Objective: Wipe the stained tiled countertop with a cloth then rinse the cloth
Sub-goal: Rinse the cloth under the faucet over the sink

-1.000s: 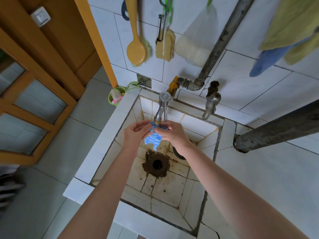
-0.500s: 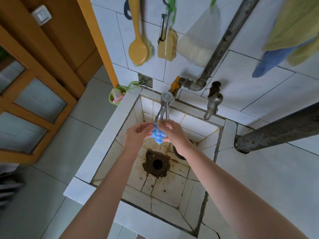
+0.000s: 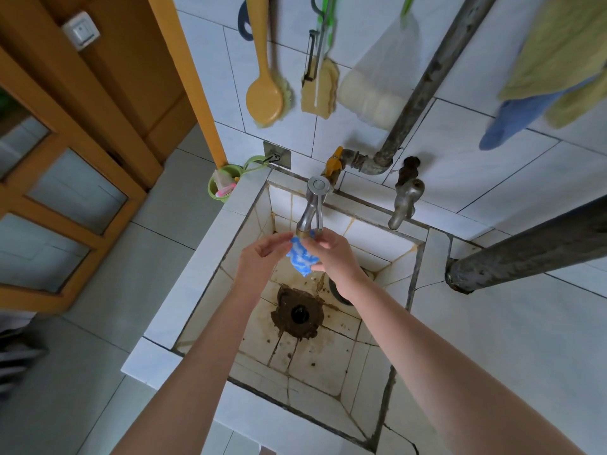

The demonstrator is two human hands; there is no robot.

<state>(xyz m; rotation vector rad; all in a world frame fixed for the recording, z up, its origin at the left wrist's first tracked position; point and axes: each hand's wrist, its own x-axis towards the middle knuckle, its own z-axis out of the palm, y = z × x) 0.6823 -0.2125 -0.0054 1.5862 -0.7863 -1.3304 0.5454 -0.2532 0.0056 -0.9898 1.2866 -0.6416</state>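
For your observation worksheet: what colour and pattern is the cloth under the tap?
Cloth: blue and white wavy stripes; head view.

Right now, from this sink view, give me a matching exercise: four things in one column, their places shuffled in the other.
1. cloth
2. yellow brush
3. green cup
4. drain

A. hanging on the wall tiles
B. in the floor of the sink
C. held by the left hand and right hand under the tap
D. just outside the sink's far left corner

Pairs: 1-C, 2-A, 3-D, 4-B.
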